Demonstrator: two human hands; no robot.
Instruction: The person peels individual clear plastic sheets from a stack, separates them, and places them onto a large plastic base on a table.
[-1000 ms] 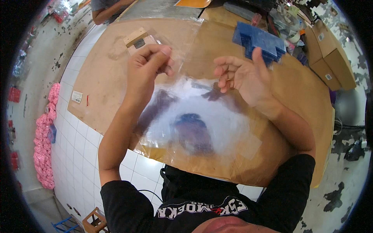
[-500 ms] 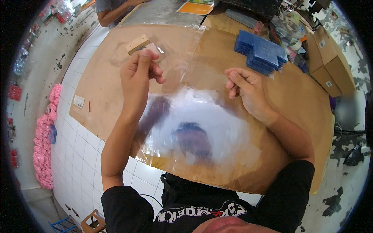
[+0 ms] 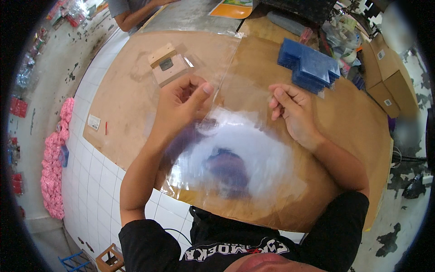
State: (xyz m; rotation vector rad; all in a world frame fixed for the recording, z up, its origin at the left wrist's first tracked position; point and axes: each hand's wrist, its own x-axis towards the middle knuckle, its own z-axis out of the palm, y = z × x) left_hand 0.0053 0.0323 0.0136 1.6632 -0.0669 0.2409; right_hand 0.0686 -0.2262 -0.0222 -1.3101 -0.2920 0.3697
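Now that the left hand (image 3: 181, 103) has been shifted rightward, the wooden block (image 3: 168, 62) is exposed to view beyond it. The clear plastic sheet (image 3: 267, 156) is laid on the surface (image 3: 122, 90), nearer the body. The right hand (image 3: 295, 113) is held with fingers curled. Whether film is clamped in either grip cannot be told; control is judged unconfirmed.

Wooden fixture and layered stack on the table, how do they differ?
Colour: the wooden fixture is pale with a dark patch, while the layered stack is blue. Build: the fixture has a bar along one edge; the stack is thin layers with stepped corners. Place: the fixture lies left of the stack. Both rest on the brown-covered table.
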